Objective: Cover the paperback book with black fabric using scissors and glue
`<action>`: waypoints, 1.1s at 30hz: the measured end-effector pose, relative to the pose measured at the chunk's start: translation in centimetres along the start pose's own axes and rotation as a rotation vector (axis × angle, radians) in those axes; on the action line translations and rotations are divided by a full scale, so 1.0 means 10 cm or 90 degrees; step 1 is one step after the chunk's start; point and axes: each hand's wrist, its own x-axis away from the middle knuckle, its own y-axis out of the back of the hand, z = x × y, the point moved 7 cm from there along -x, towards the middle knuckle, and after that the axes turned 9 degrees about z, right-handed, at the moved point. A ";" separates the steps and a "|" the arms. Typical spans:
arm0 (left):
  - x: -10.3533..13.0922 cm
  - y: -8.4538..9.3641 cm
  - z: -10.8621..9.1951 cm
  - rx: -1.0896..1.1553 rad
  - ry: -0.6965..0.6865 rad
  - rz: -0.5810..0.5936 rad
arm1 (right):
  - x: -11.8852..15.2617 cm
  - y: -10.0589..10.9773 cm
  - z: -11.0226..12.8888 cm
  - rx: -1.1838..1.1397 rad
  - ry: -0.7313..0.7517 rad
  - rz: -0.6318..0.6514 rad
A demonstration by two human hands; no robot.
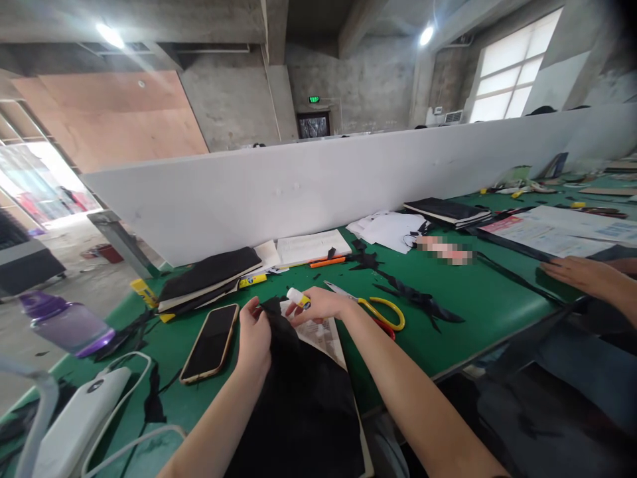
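Observation:
My left hand (255, 338) is closed on the upper edge of a sheet of black fabric (308, 405), which drapes toward me over a printed board or book (331, 338). Between the fingers of my right hand (318, 305) is a glue stick (297, 298) with a white end and a yellow label, held close to the fabric's top edge. Just right of that hand lie scissors (381, 313) with yellow and red handles. A phone (210, 342) in a tan-edged case rests left of my left hand.
Black notebooks (206, 275), an orange pen (327, 262), white papers (388, 229) and black fabric scraps (418, 299) lie along a white partition (279, 192). A purple bottle (67, 325) and a white power bank (84, 418) are at left. A co-worker's hand (572, 272) rests at right.

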 end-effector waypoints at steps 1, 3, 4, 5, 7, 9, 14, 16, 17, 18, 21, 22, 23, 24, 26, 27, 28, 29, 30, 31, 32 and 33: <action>0.07 0.03 -0.01 0.017 0.010 -0.016 | 0.00 -0.01 0.00 0.008 -0.007 0.005; 0.22 0.08 -0.04 0.055 0.036 -0.035 | -0.01 -0.03 -0.01 0.021 -0.020 0.012; 0.28 0.09 -0.05 0.077 0.054 -0.034 | -0.02 -0.04 -0.02 0.028 -0.023 0.014; 0.35 0.08 -0.06 0.097 0.072 -0.025 | -0.02 -0.04 -0.02 0.033 -0.021 0.014; 0.45 0.06 -0.08 0.127 0.102 -0.002 | -0.03 -0.05 -0.01 0.037 -0.013 0.018; 0.53 0.04 -0.09 0.142 0.120 0.014 | -0.04 -0.06 -0.02 0.034 -0.003 0.026; 0.65 0.01 -0.03 0.144 0.168 0.035 | -0.06 -0.07 -0.04 0.019 0.021 0.036; 0.68 -0.01 0.01 0.141 0.202 0.063 | -0.07 -0.08 -0.05 0.009 0.026 0.038; 0.70 -0.02 0.03 0.140 0.213 0.074 | -0.07 -0.08 -0.05 0.004 0.028 0.037; 0.70 -0.03 0.03 0.137 0.218 0.085 | -0.07 -0.08 -0.05 0.002 0.030 0.035; 0.71 -0.06 0.04 0.110 0.212 0.116 | -0.07 -0.09 -0.03 0.002 0.031 0.024; 0.71 -0.07 0.04 0.099 0.209 0.127 | -0.06 -0.09 -0.02 0.000 0.028 0.022; 0.71 -0.08 0.04 0.090 0.207 0.138 | -0.06 -0.09 -0.02 -0.003 0.025 0.023; 0.70 -0.08 0.05 0.083 0.208 0.145 | -0.06 -0.10 -0.02 -0.008 0.022 0.026; 0.69 -0.07 0.05 0.073 0.210 0.141 | -0.05 -0.10 -0.02 -0.014 0.021 0.030; 0.68 -0.06 0.05 0.068 0.210 0.133 | -0.05 -0.11 -0.02 -0.015 0.023 0.032; 0.67 -0.05 0.05 0.063 0.211 0.124 | -0.05 -0.11 -0.01 -0.017 0.025 0.031; 0.66 -0.03 0.04 0.058 0.212 0.116 | -0.05 -0.11 -0.01 -0.020 0.028 0.031; 0.65 -0.02 0.04 0.054 0.215 0.107 | -0.05 -0.12 0.00 -0.023 0.033 0.032; 0.64 0.00 0.04 0.051 0.219 0.101 | -0.05 -0.13 0.01 -0.028 0.038 0.036; 0.64 0.01 0.05 0.050 0.222 0.095 | -0.05 -0.15 0.02 -0.033 0.043 0.041; 0.63 0.02 0.05 0.053 0.224 0.091 | -0.06 -0.16 0.02 -0.036 0.047 0.046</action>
